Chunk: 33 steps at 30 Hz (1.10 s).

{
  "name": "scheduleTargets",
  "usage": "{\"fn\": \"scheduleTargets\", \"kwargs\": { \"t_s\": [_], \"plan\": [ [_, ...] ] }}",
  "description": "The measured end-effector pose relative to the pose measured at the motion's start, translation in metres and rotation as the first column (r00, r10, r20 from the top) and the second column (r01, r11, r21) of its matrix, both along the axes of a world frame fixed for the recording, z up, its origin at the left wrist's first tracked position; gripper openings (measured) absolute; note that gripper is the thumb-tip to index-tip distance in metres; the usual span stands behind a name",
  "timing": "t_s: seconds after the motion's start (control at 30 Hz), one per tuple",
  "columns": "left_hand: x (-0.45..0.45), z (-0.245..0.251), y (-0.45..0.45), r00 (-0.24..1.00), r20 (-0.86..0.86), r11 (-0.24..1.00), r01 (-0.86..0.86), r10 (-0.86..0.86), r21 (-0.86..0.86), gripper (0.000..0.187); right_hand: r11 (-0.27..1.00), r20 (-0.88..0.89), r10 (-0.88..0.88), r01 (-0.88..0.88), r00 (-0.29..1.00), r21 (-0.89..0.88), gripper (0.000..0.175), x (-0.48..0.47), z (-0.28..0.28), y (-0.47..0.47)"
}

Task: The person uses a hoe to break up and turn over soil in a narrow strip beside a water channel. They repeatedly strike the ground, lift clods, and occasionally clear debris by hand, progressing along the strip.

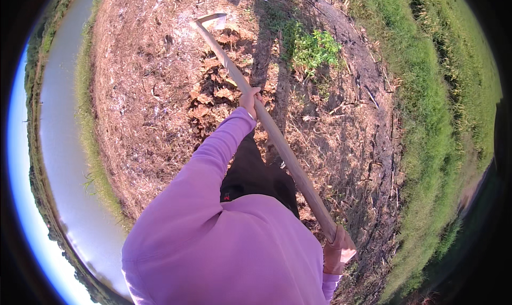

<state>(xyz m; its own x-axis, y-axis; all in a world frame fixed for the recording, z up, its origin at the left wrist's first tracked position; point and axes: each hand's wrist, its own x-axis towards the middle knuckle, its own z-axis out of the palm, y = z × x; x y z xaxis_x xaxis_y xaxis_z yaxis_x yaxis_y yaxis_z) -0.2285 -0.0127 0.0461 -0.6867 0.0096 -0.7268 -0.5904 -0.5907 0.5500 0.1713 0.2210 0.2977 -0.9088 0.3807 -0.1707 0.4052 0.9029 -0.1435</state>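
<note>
A long-handled hoe (286, 151) with a wooden shaft slants from the upper left to the lower right before me. My left hand (251, 100) grips the shaft near its middle, the arm stretched forward in a purple sleeve. Around the shaft's rear end my right hand (338, 251) is closed, low beside my body. The hoe's metal blade (217, 21) is at the far end, over or on the ground; whether it touches the soil I cannot tell. Just on my side of the blade lies broken, clumpy soil (216, 91), reaching back towards my legs.
Dry grass and straw (136, 85) cover the ground on the left, with water (68, 125) beyond a grassy edge. A leafy green plant (316, 49) grows right of the broken soil. Farther right run a dark dirt strip (372, 93) and tall green grass (424, 125). Shadows cross the ground ahead.
</note>
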Motion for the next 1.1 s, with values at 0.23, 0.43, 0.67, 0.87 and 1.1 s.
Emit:
{"fn": "scheduleTargets", "kwargs": {
  "t_s": [0.23, 0.43, 0.67, 0.87, 1.1],
  "plan": [
    [0.239, -0.061, 0.119, 0.840, 0.505, 0.976, 0.122, -0.197, 0.178, 0.022, 0.806, 0.378, 0.191, -0.365, 0.906, 0.465, 0.054, 0.123, 0.114, 0.115],
    [0.224, -0.044, 0.122, 0.866, 0.465, 0.983, 0.148, -0.181, 0.108, 0.017, 0.929, 0.154, -0.092, 0.029, 0.984, 0.369, 0.025, 0.160, 0.052, 0.139],
    [0.116, 0.003, 0.014, 0.993, 0.109, 0.976, -0.060, 0.038, 0.208, 0.022, 0.959, -0.096, 0.151, -0.123, 0.984, 0.255, 0.031, 0.069, -0.027, 0.118],
    [0.050, 0.026, -0.058, 0.973, -0.018, 0.956, -0.222, 0.229, 0.193, 0.020, 0.933, -0.179, 0.358, -0.357, 0.916, 0.040, 0.030, -0.068, -0.004, 0.088],
    [0.042, 0.000, -0.091, 0.869, 0.266, 0.801, -0.490, 0.417, 0.345, 0.020, 0.557, -0.104, 0.821, -0.828, 0.561, -0.066, 0.052, -0.258, 0.018, -0.040]
  ]
}}
